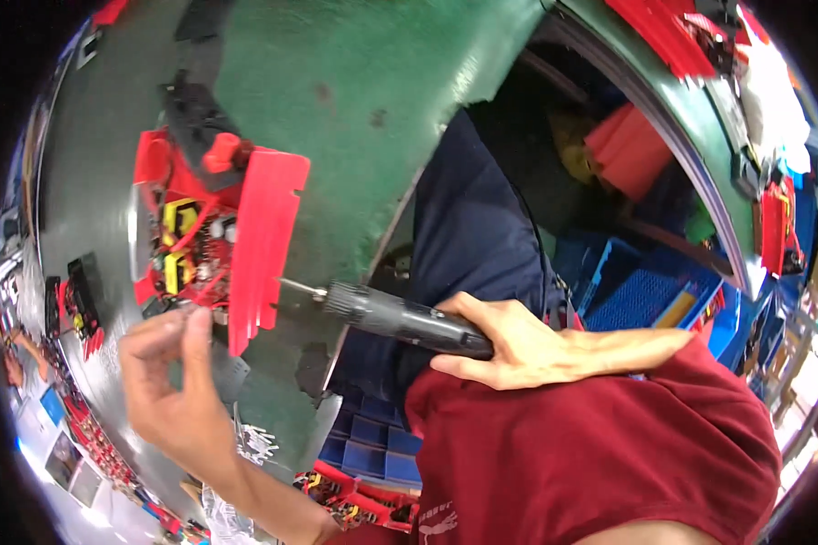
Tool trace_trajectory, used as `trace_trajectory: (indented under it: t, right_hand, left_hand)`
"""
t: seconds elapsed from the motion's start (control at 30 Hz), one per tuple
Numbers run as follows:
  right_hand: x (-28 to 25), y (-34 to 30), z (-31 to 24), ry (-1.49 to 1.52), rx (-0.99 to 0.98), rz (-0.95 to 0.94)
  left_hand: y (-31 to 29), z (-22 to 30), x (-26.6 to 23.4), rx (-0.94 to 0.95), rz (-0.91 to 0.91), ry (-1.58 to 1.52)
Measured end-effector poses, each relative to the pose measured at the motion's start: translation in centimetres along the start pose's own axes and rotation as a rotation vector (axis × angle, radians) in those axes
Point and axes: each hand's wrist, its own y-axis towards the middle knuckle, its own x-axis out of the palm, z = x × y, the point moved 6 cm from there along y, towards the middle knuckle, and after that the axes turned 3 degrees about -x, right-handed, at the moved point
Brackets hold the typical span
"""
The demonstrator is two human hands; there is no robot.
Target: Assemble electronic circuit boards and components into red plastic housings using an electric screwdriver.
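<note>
My right hand [509, 345] is wrapped around the rear of a black electric screwdriver [400, 318]. Its metal bit points left, with the tip close to the ribbed red side panel of an open device [268, 245]. Inside that device are yellow-wrapped components [180, 218], a red wire and crowded circuit parts; a black piece lies across its far end. At the device's near edge, my left hand [168, 391] has thumb and fingertips pinched together. Whatever they hold, if anything, is too small to make out.
The device rests on a green bench top [363, 100]. Small white parts [256, 442] lie nearer, above a blue compartment bin [372, 445] and red assemblies [363, 500]. A blue basket [640, 282] stands at right. Another black-and-red assembly [77, 304] lies far left.
</note>
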Motion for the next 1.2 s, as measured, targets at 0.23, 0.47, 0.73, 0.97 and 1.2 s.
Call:
trace_trajectory:
  t: [0.23,0.47,0.73,0.97,1.2]
  right_hand:
    - [-0.4,1.3,-0.1,0.088,-0.056,-0.095]
    - [-1.4,1.9,-0.4,0.106,-0.056,-0.086]
    - [0.1,2.8,-0.9,0.447,0.056,-0.227]
    - [0.5,1.4,-0.2,0.735,0.434,-0.442]
    - [0.2,2.1,0.4,0.554,0.458,-0.381]
  left_hand:
    - [0.7,3.0,1.3,0.204,-0.075,0.409]
    - [2.0,0.2,4.1,-0.015,-0.296,0.253]
    - [2.0,-0.3,2.7,0.017,-0.313,0.287]
    - [1.6,1.4,3.7,0.135,-0.391,0.367]
    - [-0.3,0.8,4.1,0.117,-0.249,0.426]
